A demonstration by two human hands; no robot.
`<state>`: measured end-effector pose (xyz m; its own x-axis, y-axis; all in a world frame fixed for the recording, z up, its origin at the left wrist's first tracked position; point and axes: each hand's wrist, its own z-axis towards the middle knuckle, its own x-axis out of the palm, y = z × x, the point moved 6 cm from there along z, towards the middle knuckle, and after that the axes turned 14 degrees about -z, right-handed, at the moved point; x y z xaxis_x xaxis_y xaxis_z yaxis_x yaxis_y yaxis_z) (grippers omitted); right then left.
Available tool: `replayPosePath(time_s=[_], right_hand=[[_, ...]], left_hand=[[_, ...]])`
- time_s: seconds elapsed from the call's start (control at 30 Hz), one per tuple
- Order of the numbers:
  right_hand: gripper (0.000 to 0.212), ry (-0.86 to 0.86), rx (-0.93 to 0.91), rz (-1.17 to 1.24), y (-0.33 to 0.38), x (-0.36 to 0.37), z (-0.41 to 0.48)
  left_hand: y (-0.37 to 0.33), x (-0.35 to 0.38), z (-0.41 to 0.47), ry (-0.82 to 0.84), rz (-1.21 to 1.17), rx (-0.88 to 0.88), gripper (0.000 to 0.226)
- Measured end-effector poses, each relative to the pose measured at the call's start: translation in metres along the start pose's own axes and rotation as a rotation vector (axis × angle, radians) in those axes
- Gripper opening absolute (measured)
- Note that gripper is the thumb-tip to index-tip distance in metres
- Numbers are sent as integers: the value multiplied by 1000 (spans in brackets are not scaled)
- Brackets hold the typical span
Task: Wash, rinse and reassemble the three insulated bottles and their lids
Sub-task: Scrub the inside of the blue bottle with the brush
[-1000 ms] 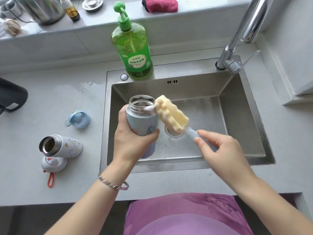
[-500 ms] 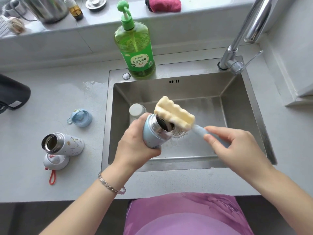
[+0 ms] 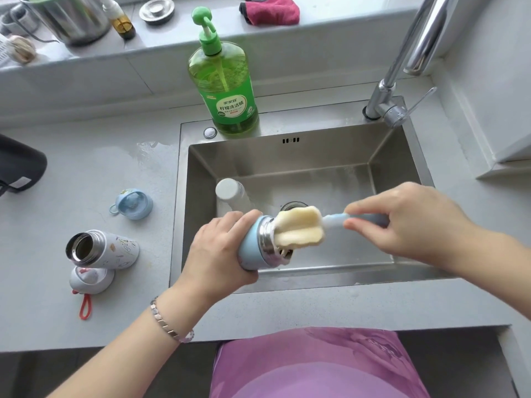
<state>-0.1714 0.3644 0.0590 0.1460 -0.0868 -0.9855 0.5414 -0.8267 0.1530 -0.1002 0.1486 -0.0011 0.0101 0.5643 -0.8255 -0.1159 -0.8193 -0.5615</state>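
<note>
One blue bottle (image 3: 249, 251) sits in left hand (image 3: 218, 252), brush (image 3: 298, 229) in right hand (image 3: 408, 222).

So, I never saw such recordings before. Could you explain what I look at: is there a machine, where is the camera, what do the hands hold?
There is no machine here: a person works with two bare hands. Every picture comes from one wide camera worn on the person's head, looking down at a kitchen sink. The left hand grips a blue bottle, tilted over the sink. The right hand holds a sponge brush by its handle, with the yellow sponge at the bottle's open mouth. A white bottle is in the sink. On the counter to the left lie an open patterned bottle on its side, a white lid with a red loop beside it, and a blue lid. A green soap bottle stands behind the sink.
</note>
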Motion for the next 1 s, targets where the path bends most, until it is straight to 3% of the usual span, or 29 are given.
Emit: replayPosePath(time_s=[0.13, 0.23, 0.33, 0.47, 0.57, 0.67, 0.77, 0.87, 0.93, 1.0], right_hand=[[11, 94, -43, -65, 6, 18, -8], [14, 127, -127, 4, 21, 13, -15], [16, 22, -55, -101, 13, -1, 1], [23, 210, 55, -145, 5, 25, -7], [21, 225, -3, 23, 23, 24, -11], [17, 243, 100, 131, 11, 19, 4], [20, 317, 167, 84, 11, 35, 0], [24, 350, 97, -16, 30, 43, -9], [21, 317, 48, 79, 32, 36, -2], [31, 400, 44, 348, 25, 31, 6]], left_hand=[[3, -12, -1, -86, -2, -14, 74], [11, -1, -3, -29, 51, -83, 84], [11, 10, -10, 1, 88, -55, 87], [12, -1, -7, -71, 89, -26, 79], [15, 4, -8, -59, 109, -66, 83], [12, 13, -15, -27, 84, -53, 87], [8, 7, -14, -68, 95, -14, 82], [10, 12, -15, -58, 109, -37, 86], [16, 21, -18, -33, 74, -100, 90], [20, 30, -22, -11, 42, -129, 90]])
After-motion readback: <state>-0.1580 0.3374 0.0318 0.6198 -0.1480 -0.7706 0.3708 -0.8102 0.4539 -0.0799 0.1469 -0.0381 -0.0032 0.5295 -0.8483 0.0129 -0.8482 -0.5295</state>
